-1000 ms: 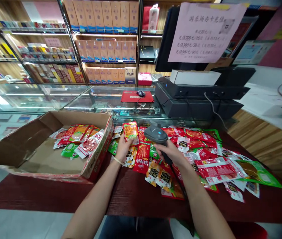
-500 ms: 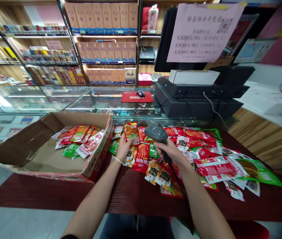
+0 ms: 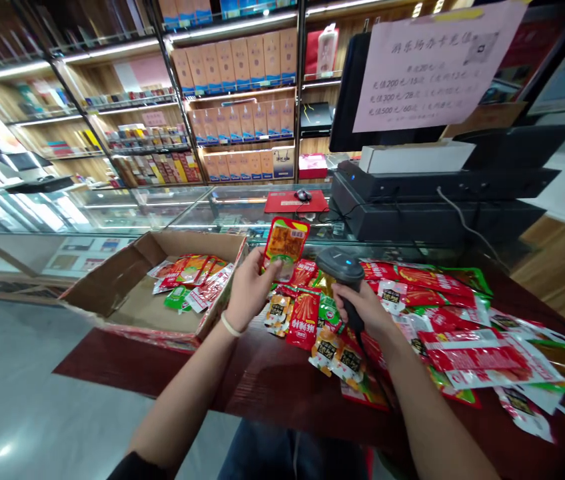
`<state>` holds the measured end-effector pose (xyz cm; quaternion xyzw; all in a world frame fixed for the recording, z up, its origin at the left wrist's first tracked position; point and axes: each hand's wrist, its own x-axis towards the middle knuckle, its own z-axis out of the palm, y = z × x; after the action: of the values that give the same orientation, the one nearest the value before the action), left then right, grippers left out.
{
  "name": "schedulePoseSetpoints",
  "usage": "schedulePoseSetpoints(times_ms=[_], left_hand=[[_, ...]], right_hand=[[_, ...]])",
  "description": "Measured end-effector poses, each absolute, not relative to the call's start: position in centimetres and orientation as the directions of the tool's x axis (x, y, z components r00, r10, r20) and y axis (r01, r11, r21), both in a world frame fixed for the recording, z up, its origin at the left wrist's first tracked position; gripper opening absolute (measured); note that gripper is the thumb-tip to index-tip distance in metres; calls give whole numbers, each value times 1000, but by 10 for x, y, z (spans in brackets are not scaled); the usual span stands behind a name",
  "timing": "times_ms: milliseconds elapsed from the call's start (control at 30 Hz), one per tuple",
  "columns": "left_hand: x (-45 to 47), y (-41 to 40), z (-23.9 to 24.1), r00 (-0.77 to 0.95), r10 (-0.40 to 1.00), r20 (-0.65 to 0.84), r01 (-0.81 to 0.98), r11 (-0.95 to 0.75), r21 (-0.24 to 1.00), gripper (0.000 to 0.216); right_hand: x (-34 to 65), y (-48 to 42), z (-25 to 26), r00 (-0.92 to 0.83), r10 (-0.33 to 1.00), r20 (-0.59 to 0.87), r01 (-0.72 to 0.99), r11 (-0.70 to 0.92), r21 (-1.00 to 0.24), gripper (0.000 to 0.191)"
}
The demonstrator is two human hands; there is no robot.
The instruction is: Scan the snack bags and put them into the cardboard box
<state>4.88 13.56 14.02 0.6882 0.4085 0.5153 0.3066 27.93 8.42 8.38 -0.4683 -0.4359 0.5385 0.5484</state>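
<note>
My left hand (image 3: 250, 290) is closed on a red and orange snack packet (image 3: 285, 245), held upright above the pile. My right hand (image 3: 365, 310) grips the handle of a dark barcode scanner (image 3: 341, 265), whose head sits just right of the packet. Below both hands several snack packets (image 3: 412, 327) in red, green and orange lie spread over the dark red table (image 3: 282, 390). An open cardboard box (image 3: 150, 310) at the left holds several more packets.
A black till and monitor (image 3: 437, 200) with a pink paper notice (image 3: 435, 63) stand behind the pile. A glass counter (image 3: 162, 207) with a red mouse mat and mouse runs behind the box. Shelves of boxed goods (image 3: 242, 107) fill the back wall.
My left hand has lifted the snack packet up off the pile and closer to the scanner's head. The view has shifted left and drawn nearer. The scanner stays in my right hand.
</note>
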Motion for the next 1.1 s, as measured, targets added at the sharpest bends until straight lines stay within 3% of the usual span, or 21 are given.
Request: schedulePoseSetpoints(times_ms=[133, 233, 300, 367, 500, 567, 833, 1100], left_hand=[[-14, 138, 179, 67, 814, 576, 651, -474, 593, 21], [-67, 152, 181, -2, 783, 622, 870, -305, 387, 25], [-99, 165, 172, -40, 786, 617, 923, -207, 323, 30], [-124, 178, 159, -55, 815, 576, 919, -185, 349, 36], [-148, 196, 137, -62, 908, 415, 803, -201, 560, 36], [-149, 197, 134, -87, 908, 409, 764, -203, 613, 32], [-133, 184, 142, -69, 879, 471, 793, -239, 561, 28], [-45, 145, 170, 302, 820, 487, 754, -518, 404, 25]], right_hand=[[270, 84, 81, -7, 999, -34, -164, -35, -986, 36], [264, 84, 78, -27, 998, -52, -146, -56, -988, 37], [262, 85, 77, -35, 998, -61, -138, -65, -988, 37], [260, 86, 74, -43, 996, -77, -125, -82, -989, 38], [258, 88, 70, -58, 993, -105, -112, -111, -987, 40], [256, 89, 70, -61, 992, -109, -105, -115, -988, 39], [260, 87, 74, -5, 997, -74, -138, -74, -988, 35], [287, 83, 86, 88, 996, -11, -172, 5, -985, 33]])
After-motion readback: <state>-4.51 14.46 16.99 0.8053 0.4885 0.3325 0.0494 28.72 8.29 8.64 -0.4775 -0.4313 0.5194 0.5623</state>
